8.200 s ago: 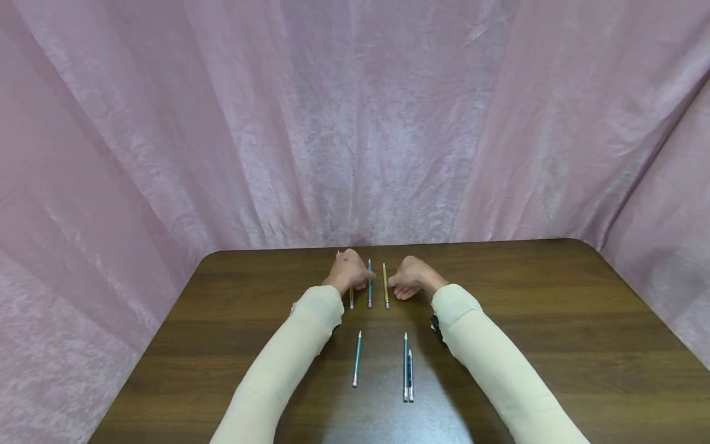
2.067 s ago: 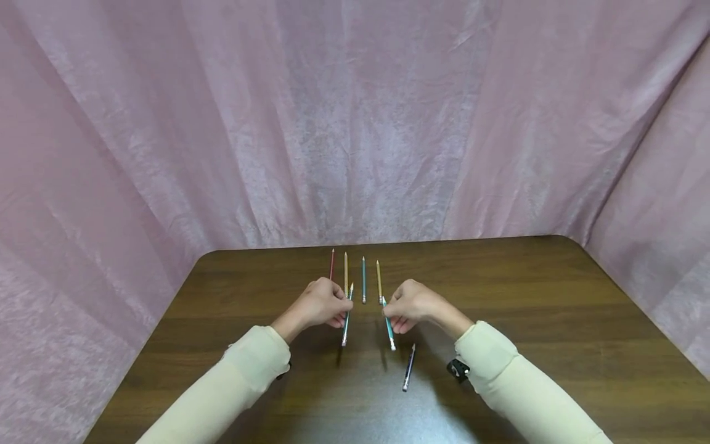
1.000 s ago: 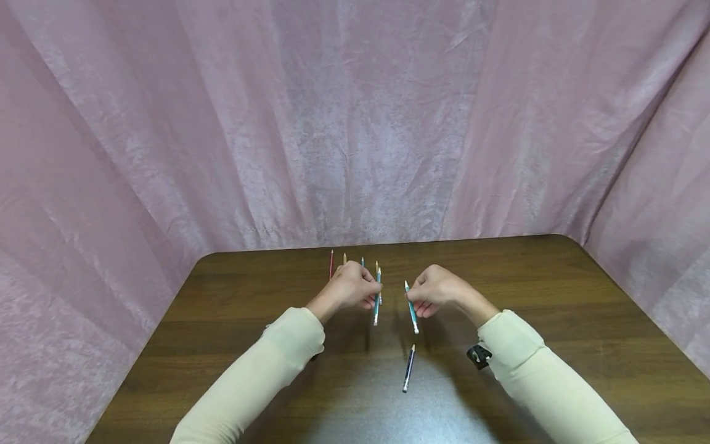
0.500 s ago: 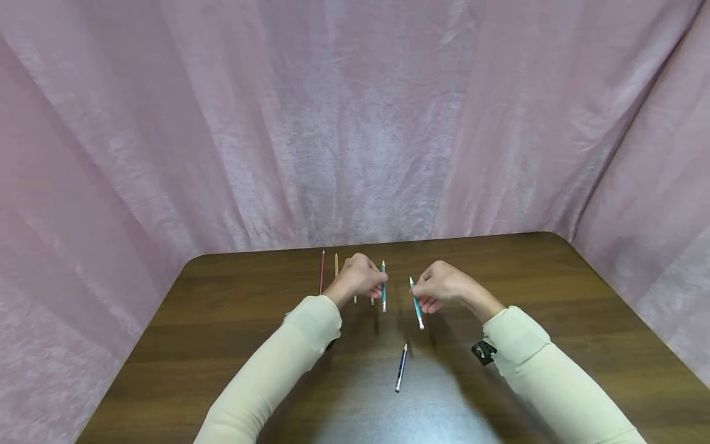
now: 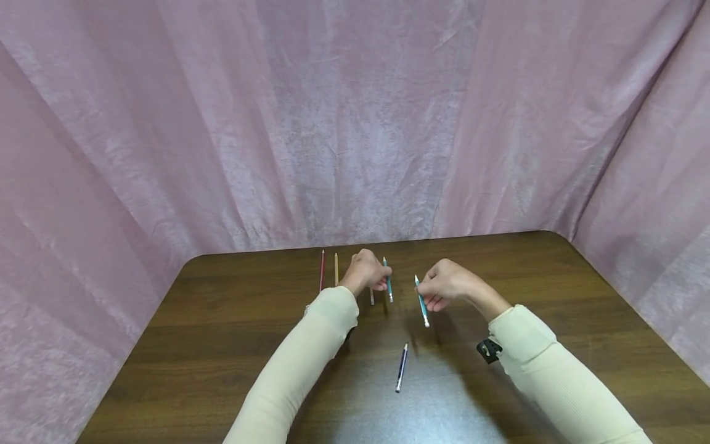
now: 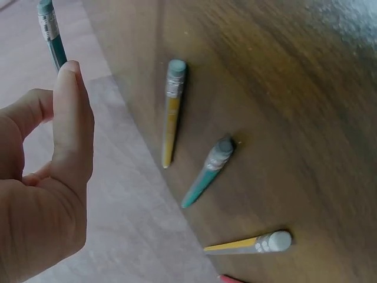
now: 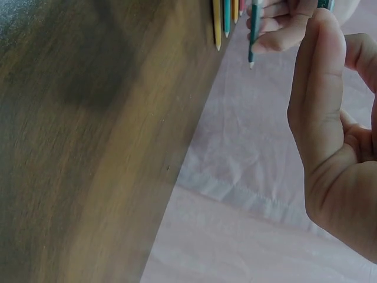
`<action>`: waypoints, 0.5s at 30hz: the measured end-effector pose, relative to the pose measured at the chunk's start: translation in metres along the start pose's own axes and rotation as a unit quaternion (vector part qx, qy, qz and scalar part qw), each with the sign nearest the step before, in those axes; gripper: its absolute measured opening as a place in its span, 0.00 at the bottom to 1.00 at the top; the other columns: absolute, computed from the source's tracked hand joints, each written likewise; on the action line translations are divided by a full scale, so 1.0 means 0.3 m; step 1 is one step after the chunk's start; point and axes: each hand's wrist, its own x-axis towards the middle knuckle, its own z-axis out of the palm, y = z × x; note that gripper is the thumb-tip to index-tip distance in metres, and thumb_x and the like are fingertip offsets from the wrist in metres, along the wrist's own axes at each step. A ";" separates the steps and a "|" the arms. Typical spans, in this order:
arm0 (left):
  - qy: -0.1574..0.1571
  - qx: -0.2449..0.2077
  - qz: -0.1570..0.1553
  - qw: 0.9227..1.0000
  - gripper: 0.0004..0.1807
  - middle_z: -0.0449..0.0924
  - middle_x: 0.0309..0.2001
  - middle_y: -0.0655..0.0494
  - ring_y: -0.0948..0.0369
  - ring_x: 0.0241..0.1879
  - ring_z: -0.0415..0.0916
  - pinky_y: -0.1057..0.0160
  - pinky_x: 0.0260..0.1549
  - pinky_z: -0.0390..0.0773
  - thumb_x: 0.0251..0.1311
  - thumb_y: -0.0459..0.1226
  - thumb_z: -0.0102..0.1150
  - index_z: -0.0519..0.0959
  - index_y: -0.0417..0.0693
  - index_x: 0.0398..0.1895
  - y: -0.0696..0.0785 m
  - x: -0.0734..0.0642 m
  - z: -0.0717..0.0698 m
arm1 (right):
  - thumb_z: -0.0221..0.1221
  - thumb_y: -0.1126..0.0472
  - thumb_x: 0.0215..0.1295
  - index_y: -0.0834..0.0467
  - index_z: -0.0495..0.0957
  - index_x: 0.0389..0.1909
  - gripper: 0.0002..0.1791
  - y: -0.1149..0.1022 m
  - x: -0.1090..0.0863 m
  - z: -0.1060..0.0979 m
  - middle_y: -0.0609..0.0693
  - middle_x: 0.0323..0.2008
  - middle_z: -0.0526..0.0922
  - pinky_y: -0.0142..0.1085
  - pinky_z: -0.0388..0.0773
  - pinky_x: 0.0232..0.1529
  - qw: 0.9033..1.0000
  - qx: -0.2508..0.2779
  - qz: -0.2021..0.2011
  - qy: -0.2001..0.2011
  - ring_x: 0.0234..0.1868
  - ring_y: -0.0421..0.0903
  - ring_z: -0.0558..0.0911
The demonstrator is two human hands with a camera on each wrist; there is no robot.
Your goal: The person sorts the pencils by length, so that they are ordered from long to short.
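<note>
My left hand (image 5: 365, 270) pinches a teal pencil (image 5: 389, 288) between thumb and fingertips, raised over the table's far side. Right of it, my right hand (image 5: 445, 285) pinches another teal pencil (image 5: 424, 308), its tip pointing away and its white eraser end nearer me. Under and left of the left hand lies a row of pencils. A red pencil (image 5: 322, 271) and a yellow pencil (image 5: 336, 269) show at its left; the hand partly hides the others. The left wrist view shows a second yellow pencil (image 6: 172, 112) and a teal-green pencil (image 6: 206, 177) in that row.
A dark blue pencil (image 5: 402, 369) lies alone on the wooden table (image 5: 222, 345), nearer to me. Pink curtain cloth (image 5: 355, 123) hangs directly behind the table's far edge.
Both hands first lined up the far row, then picked up a teal pencil each from the near side. Since then they have carried them rightward and away, past the row's right end.
</note>
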 end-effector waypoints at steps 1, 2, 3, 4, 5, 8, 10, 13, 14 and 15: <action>0.001 0.002 -0.004 1.000 0.11 0.83 0.18 0.46 0.63 0.11 0.77 0.58 0.35 0.87 0.63 0.31 0.63 0.83 0.35 0.23 -0.002 0.007 0.003 | 0.57 0.68 0.59 0.67 0.81 0.27 0.06 0.001 0.000 -0.001 0.52 0.18 0.82 0.35 0.86 0.26 1.000 0.000 0.000 0.000 0.19 0.40 0.82; 0.003 0.005 -0.007 1.000 0.12 0.83 0.18 0.46 0.63 0.11 0.77 0.58 0.34 0.87 0.64 0.31 0.63 0.83 0.35 0.22 -0.003 0.014 0.005 | 0.57 0.68 0.59 0.67 0.81 0.27 0.06 0.001 0.001 -0.002 0.53 0.18 0.82 0.34 0.86 0.26 1.000 0.001 0.000 0.000 0.19 0.40 0.82; 0.006 0.007 -0.010 1.000 0.12 0.82 0.17 0.46 0.63 0.10 0.76 0.59 0.33 0.87 0.64 0.31 0.63 0.82 0.35 0.22 -0.005 0.020 0.009 | 0.57 0.68 0.59 0.67 0.80 0.27 0.06 0.002 0.001 -0.003 0.53 0.18 0.82 0.34 0.86 0.26 1.000 0.001 -0.001 0.000 0.19 0.40 0.82; 0.009 0.010 -0.012 1.000 0.12 0.82 0.16 0.47 0.63 0.10 0.76 0.59 0.32 0.87 0.64 0.31 0.63 0.82 0.35 0.21 -0.007 0.027 0.012 | 0.57 0.68 0.59 0.67 0.80 0.27 0.06 0.003 0.002 -0.004 0.53 0.18 0.82 0.34 0.86 0.25 1.000 0.002 -0.001 0.000 0.19 0.40 0.82; 0.012 0.012 -0.014 1.000 0.12 0.82 0.16 0.47 0.64 0.10 0.76 0.60 0.31 0.87 0.64 0.31 0.63 0.82 0.35 0.21 -0.009 0.033 0.016 | 0.57 0.68 0.59 0.67 0.80 0.27 0.07 0.003 0.002 -0.004 0.53 0.18 0.81 0.34 0.85 0.25 1.000 0.002 -0.002 0.000 0.19 0.40 0.81; 0.021 0.014 -0.014 1.000 0.12 0.80 0.15 0.48 0.64 0.10 0.75 0.62 0.27 0.87 0.64 0.31 0.63 0.81 0.35 0.21 -0.015 0.049 0.027 | 0.57 0.68 0.60 0.67 0.80 0.26 0.06 0.006 0.003 -0.006 0.52 0.18 0.81 0.32 0.85 0.24 1.000 0.006 -0.003 -0.002 0.19 0.40 0.81; 0.024 0.014 -0.009 1.000 0.12 0.79 0.14 0.49 0.64 0.10 0.75 0.63 0.26 0.87 0.64 0.30 0.63 0.80 0.35 0.22 -0.017 0.057 0.036 | 0.57 0.68 0.60 0.66 0.79 0.27 0.06 0.008 0.004 -0.006 0.52 0.18 0.81 0.32 0.84 0.24 1.000 0.008 -0.002 -0.004 0.19 0.40 0.81; 0.023 0.014 -0.003 1.000 0.11 0.79 0.15 0.48 0.63 0.10 0.76 0.62 0.25 0.87 0.65 0.31 0.63 0.81 0.34 0.24 -0.020 0.066 0.050 | 0.57 0.68 0.59 0.66 0.79 0.27 0.05 0.015 0.005 -0.003 0.52 0.18 0.81 0.32 0.84 0.24 1.000 0.009 0.001 -0.006 0.19 0.40 0.81; 0.022 0.016 -0.002 1.000 0.10 0.79 0.15 0.48 0.63 0.10 0.76 0.62 0.26 0.87 0.65 0.31 0.63 0.81 0.34 0.25 -0.020 0.069 0.054 | 0.57 0.68 0.59 0.66 0.79 0.27 0.05 0.017 0.005 -0.002 0.52 0.18 0.81 0.32 0.85 0.24 1.000 0.007 0.001 -0.006 0.19 0.40 0.82; 0.020 0.018 -0.001 1.000 0.10 0.79 0.15 0.48 0.63 0.10 0.76 0.62 0.26 0.87 0.65 0.31 0.63 0.80 0.33 0.26 -0.020 0.072 0.059 | 0.57 0.68 0.59 0.66 0.79 0.26 0.05 0.019 0.004 -0.002 0.52 0.18 0.81 0.32 0.85 0.24 1.000 0.006 0.002 -0.006 0.19 0.40 0.82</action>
